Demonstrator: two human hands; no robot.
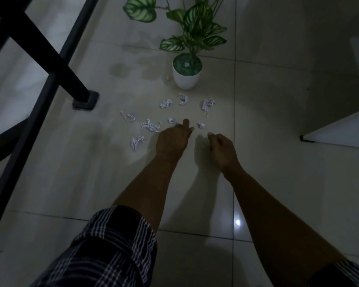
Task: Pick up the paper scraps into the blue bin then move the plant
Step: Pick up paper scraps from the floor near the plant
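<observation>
Dim light throughout. I looked down on a pale tiled floor (278, 121), glossy, with dark grout lines crossing it. A small bright glint of reflected light (237, 222) sat on one grout line near the bottom. At left I noted a black metal frame (39, 50), its square leg ending in a dark foot pad (85, 102) on the tile. Faint smudgy marks (120, 68) showed on the floor beyond it. At right, a white panel (340, 129) with a dark corner fitting. Plaid shorts (112, 249) filled the lower edge.
</observation>
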